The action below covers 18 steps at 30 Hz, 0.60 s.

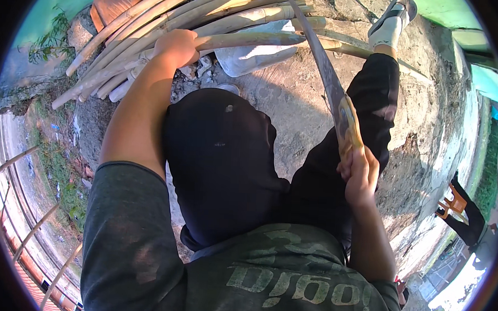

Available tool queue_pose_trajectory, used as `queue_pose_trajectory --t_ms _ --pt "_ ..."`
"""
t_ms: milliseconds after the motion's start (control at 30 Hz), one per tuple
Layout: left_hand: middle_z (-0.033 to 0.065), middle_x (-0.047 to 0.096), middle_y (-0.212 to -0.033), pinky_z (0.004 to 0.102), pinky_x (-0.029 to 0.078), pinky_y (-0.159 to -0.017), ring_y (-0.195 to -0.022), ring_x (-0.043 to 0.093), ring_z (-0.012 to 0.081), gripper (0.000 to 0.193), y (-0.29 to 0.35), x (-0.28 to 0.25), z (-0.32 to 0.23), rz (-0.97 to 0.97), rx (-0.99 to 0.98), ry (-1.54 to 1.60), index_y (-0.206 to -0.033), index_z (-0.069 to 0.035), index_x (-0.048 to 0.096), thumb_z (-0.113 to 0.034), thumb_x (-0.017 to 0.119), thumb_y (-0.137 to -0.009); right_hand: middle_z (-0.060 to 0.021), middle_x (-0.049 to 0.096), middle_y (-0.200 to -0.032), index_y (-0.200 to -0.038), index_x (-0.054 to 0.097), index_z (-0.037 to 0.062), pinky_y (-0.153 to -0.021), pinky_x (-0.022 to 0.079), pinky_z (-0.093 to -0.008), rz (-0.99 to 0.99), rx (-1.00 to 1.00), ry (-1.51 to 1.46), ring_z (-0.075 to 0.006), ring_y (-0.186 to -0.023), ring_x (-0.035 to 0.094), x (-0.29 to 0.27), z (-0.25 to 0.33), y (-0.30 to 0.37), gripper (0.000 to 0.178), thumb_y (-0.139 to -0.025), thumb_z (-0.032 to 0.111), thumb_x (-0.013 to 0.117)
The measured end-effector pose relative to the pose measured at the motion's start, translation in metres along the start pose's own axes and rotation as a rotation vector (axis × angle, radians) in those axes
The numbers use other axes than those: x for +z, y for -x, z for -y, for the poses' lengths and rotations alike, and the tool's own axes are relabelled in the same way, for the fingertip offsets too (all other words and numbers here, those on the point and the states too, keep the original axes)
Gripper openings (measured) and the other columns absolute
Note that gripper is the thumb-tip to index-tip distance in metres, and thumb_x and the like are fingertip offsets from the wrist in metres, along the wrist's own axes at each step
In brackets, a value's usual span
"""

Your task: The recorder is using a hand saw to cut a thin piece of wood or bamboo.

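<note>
Ahead of me lies a stack of pale bamboo poles. My left hand is closed around one bamboo pole, which points to the right. The yellowish wooden handle of a handsaw is in my right hand. Its long, narrow blade slants up and away to the left, crossing the poles near the end of the held one. Teeth cannot be made out, nor whether the blade touches the bamboo. A whitish sack rests under the held pole.
My bent left knee and outstretched right leg flank the rough concrete ground. Far left are an orange-brown block and plants. To the right, a person in dark trousers is beside an orange plastic chair.
</note>
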<state>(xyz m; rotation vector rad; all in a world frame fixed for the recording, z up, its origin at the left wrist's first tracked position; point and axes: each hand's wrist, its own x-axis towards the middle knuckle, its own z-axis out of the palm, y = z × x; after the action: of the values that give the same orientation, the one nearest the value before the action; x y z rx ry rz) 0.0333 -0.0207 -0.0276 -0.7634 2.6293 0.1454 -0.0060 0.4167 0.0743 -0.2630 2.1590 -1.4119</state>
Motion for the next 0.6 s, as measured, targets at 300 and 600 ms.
queue_pose_trajectory --t_ms 300,600 --pt "0.0112 0.071 -0.099 0.0419 0.054 -0.083 -0.096 0.068 0.0309 0.027 -0.01 0.006 -0.007 0.023 -0.003 0.039 -0.101 -0.013 0.068 -0.019 0.064 -0.075 0.0039 0.043 -0.062 -0.074 0.05 0.0052 -0.051 0.032 -0.024 -0.003 -0.12 -0.104 -0.0046 -0.056 0.038 0.048 -0.022 -0.097 0.039 -0.103 0.032 0.047" --pt "0.0113 0.072 -0.104 0.0396 0.054 -0.087 -0.1 0.067 0.0301 0.035 -0.007 -0.005 -0.003 0.059 0.006 0.053 -0.108 -0.015 0.07 -0.02 0.064 -0.075 0.0009 0.043 -0.06 -0.072 0.045 0.0072 -0.05 0.033 -0.0242 0.045 0.003 -0.272 -0.0072 -0.052 0.039 0.017 0.006 -0.054 0.043 -0.103 0.036 0.04"
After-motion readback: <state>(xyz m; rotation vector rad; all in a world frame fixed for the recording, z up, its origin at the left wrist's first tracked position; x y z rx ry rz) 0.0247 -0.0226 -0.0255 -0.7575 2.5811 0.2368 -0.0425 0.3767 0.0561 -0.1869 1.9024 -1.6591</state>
